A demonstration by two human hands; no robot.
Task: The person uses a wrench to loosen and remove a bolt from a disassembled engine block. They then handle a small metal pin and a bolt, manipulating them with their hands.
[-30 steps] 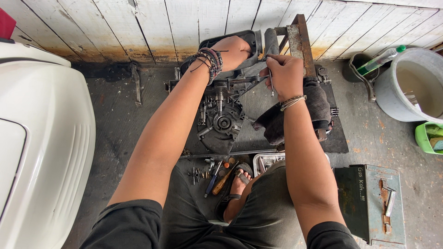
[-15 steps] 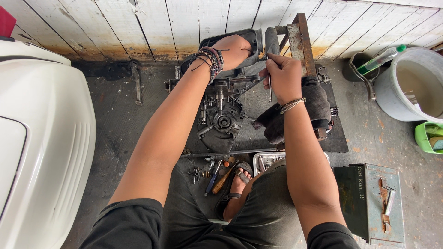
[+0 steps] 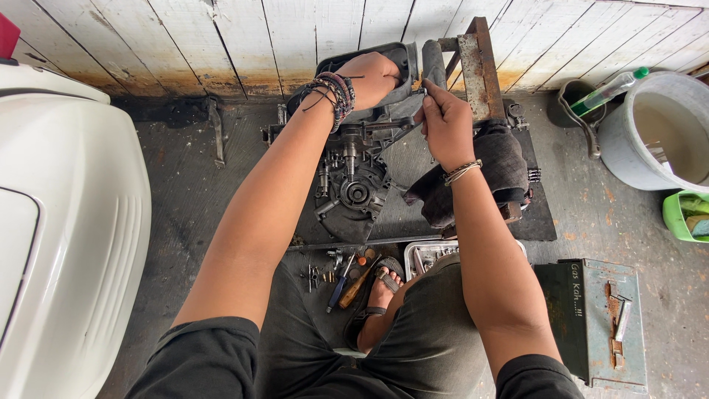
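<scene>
Whitewashed planks (image 3: 221, 37), stained along the bottom, are seen behind a dark concrete floor (image 3: 185, 214) on which an engine (image 3: 358, 177) is set.

The fingers of the left hand (image 3: 377, 74) are curled over the upper edge of the grey casing (image 3: 399, 63) at the far end of the engine, and the casing is gripped there. Beaded bracelets (image 3: 332, 92) are worn on that wrist. The fingers of the right hand (image 3: 443, 122) are pinched together on a thin metal tool (image 3: 413, 129) (its tip cannot be made out), which is held against the engine just below the casing. A metal bangle (image 3: 461, 172) is worn on the right wrist.

Just beside the right hand a dark rag (image 3: 495, 170) is draped over part of the engine, and a rusty bracket (image 3: 476, 66) is stood upright behind it. The engine is placed on a black mat (image 3: 535, 218), between the two forearms and close to the wall.

Nearer the body, a sandalled foot (image 3: 380, 295) is rested beside pliers (image 3: 340, 284) and small loose parts, with a metal tray (image 3: 428, 255) touching the knee. A green metal box (image 3: 591, 318) is laid to the right, well apart from a grey bucket (image 3: 657, 133) and a green tub (image 3: 687, 218). A white body panel (image 3: 66, 222) is found at the left.
</scene>
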